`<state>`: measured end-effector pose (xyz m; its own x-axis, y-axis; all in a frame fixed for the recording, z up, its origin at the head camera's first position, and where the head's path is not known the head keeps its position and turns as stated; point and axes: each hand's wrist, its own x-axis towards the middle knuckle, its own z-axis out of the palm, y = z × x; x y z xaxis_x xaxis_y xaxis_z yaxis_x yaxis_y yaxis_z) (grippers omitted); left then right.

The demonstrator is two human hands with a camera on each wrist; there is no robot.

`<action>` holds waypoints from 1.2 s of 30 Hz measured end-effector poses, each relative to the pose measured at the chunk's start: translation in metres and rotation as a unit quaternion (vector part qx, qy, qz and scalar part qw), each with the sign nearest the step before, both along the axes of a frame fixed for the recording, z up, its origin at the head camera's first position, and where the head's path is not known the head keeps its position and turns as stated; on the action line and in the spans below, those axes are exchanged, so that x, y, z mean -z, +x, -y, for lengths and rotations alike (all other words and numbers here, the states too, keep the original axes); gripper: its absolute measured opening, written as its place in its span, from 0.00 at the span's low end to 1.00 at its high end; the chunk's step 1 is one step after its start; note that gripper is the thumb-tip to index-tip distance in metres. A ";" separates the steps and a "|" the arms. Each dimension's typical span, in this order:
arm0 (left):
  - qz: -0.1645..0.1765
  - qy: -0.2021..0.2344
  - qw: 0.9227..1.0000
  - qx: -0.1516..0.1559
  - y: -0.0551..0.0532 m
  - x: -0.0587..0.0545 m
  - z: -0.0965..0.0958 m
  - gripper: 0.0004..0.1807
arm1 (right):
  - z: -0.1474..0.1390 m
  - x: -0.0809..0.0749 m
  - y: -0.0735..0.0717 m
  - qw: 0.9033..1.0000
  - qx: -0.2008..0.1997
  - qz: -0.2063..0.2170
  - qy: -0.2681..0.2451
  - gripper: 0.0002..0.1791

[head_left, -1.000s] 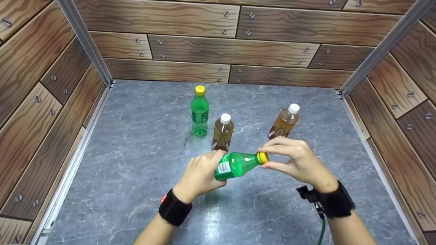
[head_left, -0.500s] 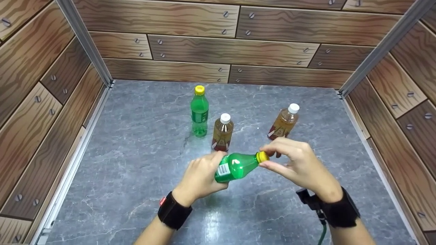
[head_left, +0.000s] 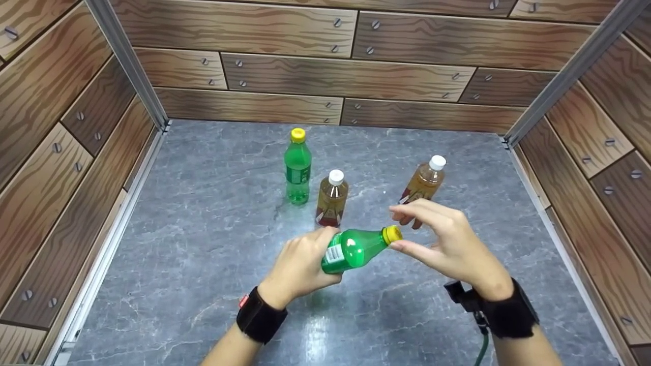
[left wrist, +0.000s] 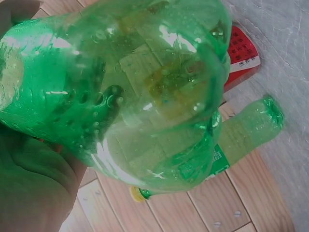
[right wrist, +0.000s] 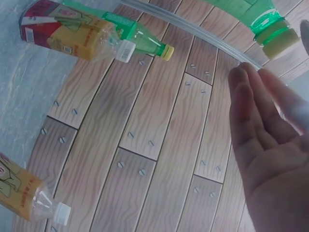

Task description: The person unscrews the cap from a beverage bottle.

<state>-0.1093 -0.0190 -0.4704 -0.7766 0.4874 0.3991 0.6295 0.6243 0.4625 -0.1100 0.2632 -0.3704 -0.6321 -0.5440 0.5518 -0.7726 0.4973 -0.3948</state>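
My left hand grips a green soda bottle round its labelled body. It lies tilted on its side above the floor, neck to the right, its yellow cap on the mouth. Beside that cap is my right hand, fingers extended and spread from the thumb, whose tip is right by the cap's lower edge. In the right wrist view the fingers stand apart from the cap. Filling much of the left wrist view is the bottle's clear green base; the left palm wraps its side.
Another green bottle with a yellow cap stands behind, left of a brown drink bottle with a white cap. A second brown bottle stands behind the right hand, partly covered. Wood-patterned walls enclose the grey marbled surface.
The right fingers held the cap earlier; they have lifted and spread away from it, while the thumb stays close. My left hand and its soda bottle have hardly moved.
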 end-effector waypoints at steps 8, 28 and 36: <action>-0.024 -0.006 1.000 0.001 0.000 0.000 0.000 0.40 | 0.004 -0.002 0.002 1.000 -0.016 -0.021 0.011 0.18; -0.019 -0.015 1.000 -0.004 0.002 0.001 0.001 0.41 | 0.008 -0.004 0.006 0.999 0.031 0.030 0.019 0.12; -0.030 -0.020 0.999 -0.011 0.002 0.003 0.003 0.41 | 0.005 -0.004 0.006 0.999 -0.043 0.015 0.016 0.20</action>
<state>-0.1071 -0.0225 -0.4737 -0.7626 0.4869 0.4259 0.6412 0.6558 0.3984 -0.1043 0.2583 -0.3665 -0.5990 -0.6135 0.5146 -0.8005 0.4424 -0.4044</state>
